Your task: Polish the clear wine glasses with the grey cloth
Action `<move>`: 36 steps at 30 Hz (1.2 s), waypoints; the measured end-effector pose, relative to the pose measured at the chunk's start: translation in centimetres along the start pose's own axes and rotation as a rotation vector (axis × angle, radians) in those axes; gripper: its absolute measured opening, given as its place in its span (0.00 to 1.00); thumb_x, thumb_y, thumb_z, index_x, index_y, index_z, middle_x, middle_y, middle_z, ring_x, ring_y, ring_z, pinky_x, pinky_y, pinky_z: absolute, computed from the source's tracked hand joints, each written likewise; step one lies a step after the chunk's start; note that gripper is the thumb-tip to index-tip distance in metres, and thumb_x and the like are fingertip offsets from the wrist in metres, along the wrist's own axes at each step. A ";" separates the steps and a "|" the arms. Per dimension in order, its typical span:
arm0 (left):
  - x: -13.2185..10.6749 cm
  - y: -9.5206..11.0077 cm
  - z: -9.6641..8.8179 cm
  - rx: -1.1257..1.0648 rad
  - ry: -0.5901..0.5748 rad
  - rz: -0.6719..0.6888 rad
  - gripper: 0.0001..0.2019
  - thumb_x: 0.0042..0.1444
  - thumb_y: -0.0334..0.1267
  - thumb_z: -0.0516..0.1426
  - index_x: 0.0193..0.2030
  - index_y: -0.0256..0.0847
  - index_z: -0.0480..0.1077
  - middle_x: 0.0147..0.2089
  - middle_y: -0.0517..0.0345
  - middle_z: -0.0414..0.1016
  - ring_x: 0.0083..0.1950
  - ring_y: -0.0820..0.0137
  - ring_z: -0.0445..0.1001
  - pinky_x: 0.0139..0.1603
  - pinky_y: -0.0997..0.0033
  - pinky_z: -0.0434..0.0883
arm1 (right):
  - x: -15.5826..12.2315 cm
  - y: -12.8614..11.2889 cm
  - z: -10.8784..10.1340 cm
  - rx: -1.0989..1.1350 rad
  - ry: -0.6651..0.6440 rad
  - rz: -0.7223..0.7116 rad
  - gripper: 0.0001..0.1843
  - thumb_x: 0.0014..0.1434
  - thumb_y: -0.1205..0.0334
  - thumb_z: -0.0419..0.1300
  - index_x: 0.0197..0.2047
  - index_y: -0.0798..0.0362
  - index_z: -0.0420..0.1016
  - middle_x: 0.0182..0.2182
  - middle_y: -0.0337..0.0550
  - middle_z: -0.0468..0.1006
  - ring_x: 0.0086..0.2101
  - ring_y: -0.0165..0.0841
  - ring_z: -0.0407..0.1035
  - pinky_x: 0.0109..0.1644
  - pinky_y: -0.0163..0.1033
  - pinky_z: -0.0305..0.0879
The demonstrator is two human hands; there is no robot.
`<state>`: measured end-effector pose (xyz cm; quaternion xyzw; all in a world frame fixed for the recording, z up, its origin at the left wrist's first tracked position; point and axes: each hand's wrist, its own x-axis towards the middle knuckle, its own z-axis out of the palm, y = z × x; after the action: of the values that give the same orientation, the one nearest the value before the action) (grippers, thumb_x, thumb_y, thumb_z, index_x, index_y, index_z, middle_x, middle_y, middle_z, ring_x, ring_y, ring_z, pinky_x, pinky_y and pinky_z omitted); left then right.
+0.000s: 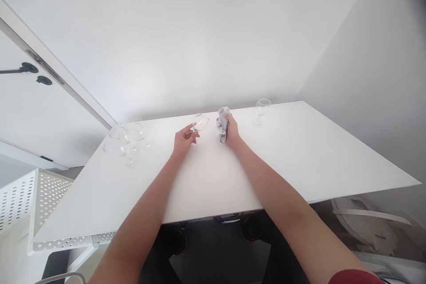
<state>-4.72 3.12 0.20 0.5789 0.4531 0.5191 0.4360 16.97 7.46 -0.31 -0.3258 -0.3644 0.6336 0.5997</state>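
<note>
- Fingers [192, 130] of the left hand [183, 140] are pinched narrowly on a clear wine glass [201, 121], gripping low on it, at or just under the bowl. The stem and foot are hard to make out against the white surface.
- The wine glass sits just above the far middle of the white table [299, 155]. It looks tilted, its long axis leaning up and to the right of the left fingers, so the bowl lies on the side towards the other hand.
- Right hand [232, 132] is curled closed around a bunched grey cloth [222, 124]. A wad of the cloth sticks up above the knuckles and the rest hangs below the palm.
- The cloth is just beside the bowl on its right, near but not clearly touching it. The right hand is the one nearer the bowl's open end, and the left has the glass itself.
- Further right and well apart, a second wine glass [262, 107] stands upright near the table's far edge.
- Off to the left, a cluster of clear glasses [124, 140] rests on the table, well away from both hands.
- Beyond the table's left end is a white perforated rack [49, 186], and behind it a white door with a dark handle [28, 69].
</note>
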 end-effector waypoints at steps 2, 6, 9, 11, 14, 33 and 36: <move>-0.1 -0.2 0.1 0.149 0.087 0.033 0.30 0.55 0.52 0.67 0.63 0.42 0.76 0.36 0.56 0.80 0.27 0.74 0.69 0.35 0.67 0.71 | 0.4 0.2 -0.3 0.006 0.105 -0.046 0.20 0.60 0.40 0.58 0.45 0.46 0.63 0.27 0.34 0.68 0.22 0.30 0.62 0.22 0.35 0.62; -0.1 -0.8 0.0 0.256 0.117 0.044 0.29 0.56 0.51 0.66 0.63 0.45 0.76 0.37 0.56 0.81 0.26 0.74 0.68 0.34 0.66 0.70 | 0.8 0.5 -0.5 -0.126 0.189 -0.253 0.18 0.56 0.48 0.66 0.45 0.45 0.68 0.37 0.36 0.76 0.35 0.31 0.71 0.38 0.35 0.71; 0.2 -1.3 -0.1 0.329 0.134 0.084 0.27 0.55 0.48 0.66 0.62 0.47 0.78 0.35 0.59 0.79 0.26 0.75 0.64 0.34 0.67 0.68 | 0.7 0.3 -0.4 -0.264 0.117 -0.372 0.18 0.55 0.48 0.69 0.45 0.48 0.75 0.44 0.41 0.79 0.44 0.35 0.72 0.48 0.39 0.70; 0.4 -1.6 -0.1 0.363 0.145 0.106 0.26 0.55 0.45 0.67 0.61 0.48 0.78 0.34 0.60 0.78 0.27 0.75 0.63 0.35 0.67 0.67 | 0.4 0.1 -0.2 -0.334 0.042 -0.378 0.19 0.54 0.47 0.69 0.45 0.49 0.79 0.46 0.43 0.79 0.46 0.37 0.72 0.50 0.42 0.69; 0.5 -1.9 -0.3 0.398 0.159 0.138 0.24 0.55 0.43 0.66 0.61 0.49 0.79 0.34 0.61 0.78 0.28 0.75 0.62 0.35 0.68 0.66 | -0.2 -0.1 0.1 -0.438 -0.165 -0.359 0.15 0.59 0.47 0.65 0.42 0.49 0.82 0.50 0.45 0.79 0.50 0.39 0.72 0.55 0.43 0.67; 1.2 -2.4 -1.4 0.754 0.291 0.570 0.06 0.59 0.40 0.67 0.43 0.51 0.83 0.37 0.53 0.81 0.45 0.58 0.73 0.53 0.53 0.65 | -0.7 0.2 0.0 -0.566 -0.498 -0.074 0.21 0.55 0.51 0.70 0.49 0.52 0.79 0.42 0.43 0.79 0.41 0.37 0.70 0.46 0.40 0.66; 1.1 -1.8 -1.2 0.651 0.317 0.559 0.06 0.57 0.44 0.69 0.40 0.48 0.80 0.42 0.51 0.75 0.47 0.59 0.72 0.49 0.56 0.68 | -1.0 0.3 0.1 -0.342 -0.443 0.096 0.25 0.54 0.46 0.72 0.50 0.52 0.78 0.36 0.42 0.77 0.32 0.33 0.68 0.37 0.38 0.65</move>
<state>-6.00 4.60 -1.23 0.6993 0.4801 0.5296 -0.0004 16.79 6.48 -0.59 -0.2928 -0.5723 0.6464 0.4110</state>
